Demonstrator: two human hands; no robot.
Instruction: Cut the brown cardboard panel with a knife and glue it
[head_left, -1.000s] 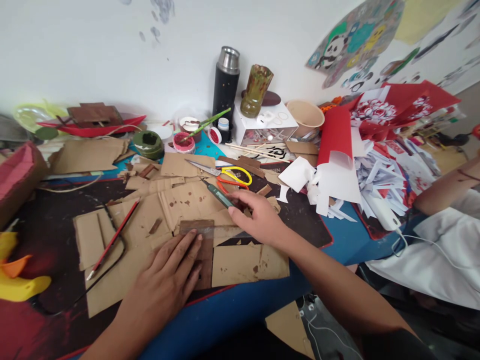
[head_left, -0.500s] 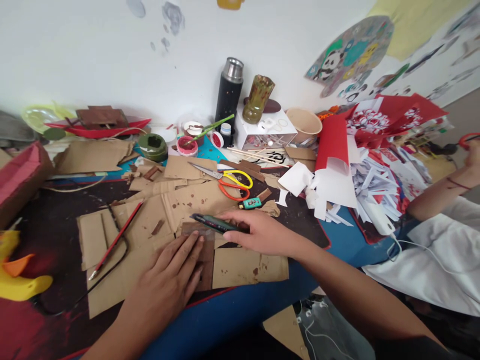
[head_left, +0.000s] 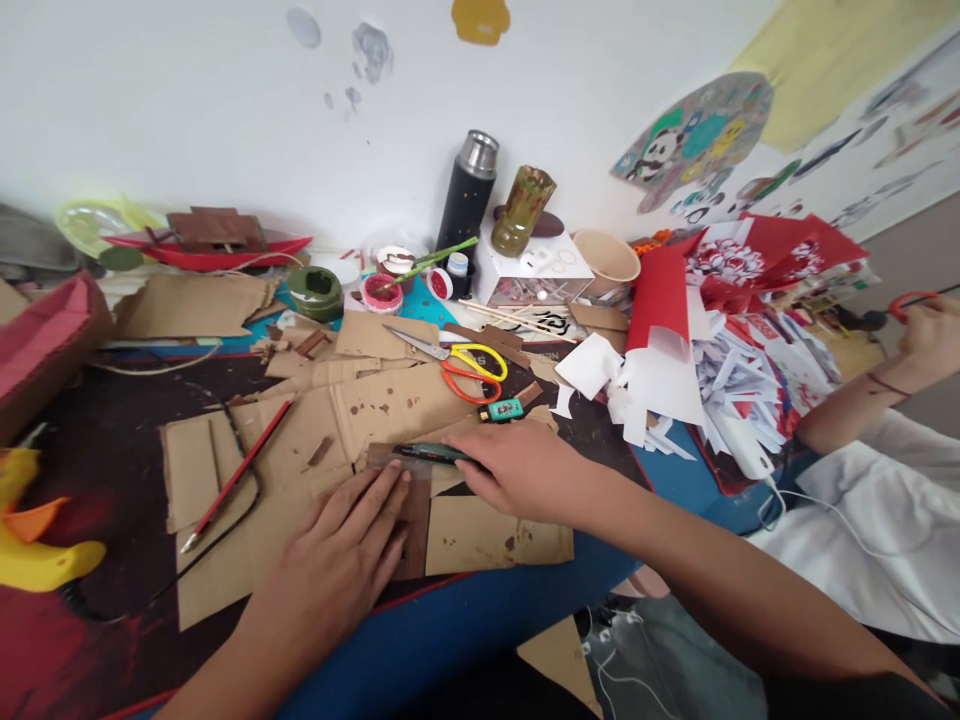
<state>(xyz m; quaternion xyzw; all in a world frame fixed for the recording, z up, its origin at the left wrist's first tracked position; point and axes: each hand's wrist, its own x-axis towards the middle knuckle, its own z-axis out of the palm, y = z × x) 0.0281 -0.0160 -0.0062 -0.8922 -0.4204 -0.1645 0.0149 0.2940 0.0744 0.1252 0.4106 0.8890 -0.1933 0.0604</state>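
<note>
Dark green cutter (head_left: 429, 453) lies over brown cardboard (head_left: 416, 525), apparently touching.

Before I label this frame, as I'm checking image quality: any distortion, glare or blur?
All in the head view: edges look stretched; the silver flask cap has pale highlights; the slim tool in the right hand looks dark and soft.

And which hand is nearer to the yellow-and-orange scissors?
Right. The right hand, holding a dark green tool, is just on the near side of the scissors; the left hand, flat on a brown piece, is farther off, toward the left.
</note>
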